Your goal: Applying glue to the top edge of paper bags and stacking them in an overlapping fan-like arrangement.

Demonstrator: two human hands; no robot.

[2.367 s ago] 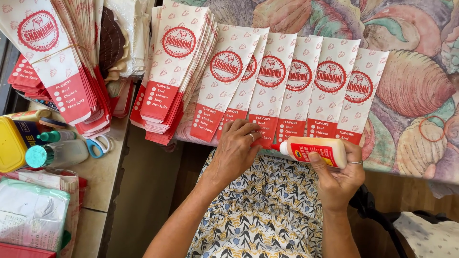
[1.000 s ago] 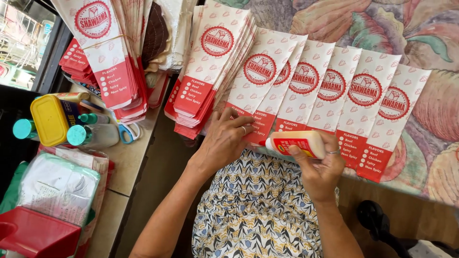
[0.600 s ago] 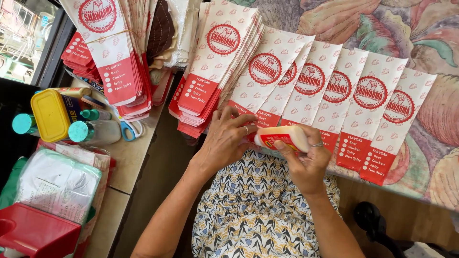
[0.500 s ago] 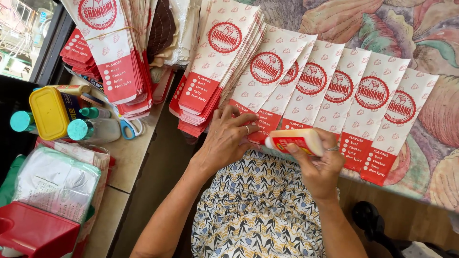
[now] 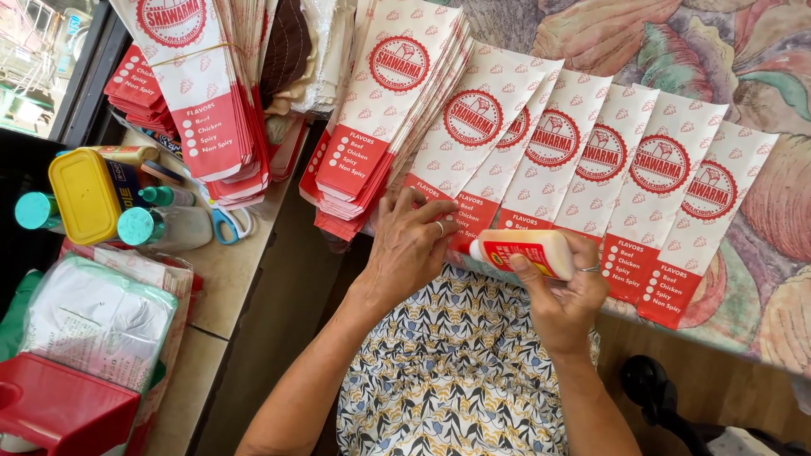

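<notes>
My right hand (image 5: pixel 562 295) holds a cream glue bottle (image 5: pixel 525 252) with a red label, lying sideways with its tip pointing left. The tip sits at the red bottom edge of a fanned row of white and red paper sleeves (image 5: pixel 591 169) spread along the table edge. My left hand (image 5: pixel 410 245) lies flat on the leftmost sleeves of that row, fingers spread, a ring on one finger. A thick stack of the same sleeves (image 5: pixel 380 110) lies just left of the row.
A banded bundle of sleeves (image 5: pixel 198 93) lies on the side counter. Near it stand a yellow-lidded tin (image 5: pixel 84 194), teal-capped bottles (image 5: pixel 160 226) and blue-handled scissors (image 5: pixel 226 226). A bagged white packet (image 5: pixel 89 325) and red container (image 5: pixel 59 409) sit lower left. The floral tablecloth (image 5: pixel 718 59) covers the table.
My right hand has carried the glue bottle leftward along the bottom edges of the fanned sleeves, toward my left hand. My left hand stays pressed on the sleeves. The camera view shifted.
</notes>
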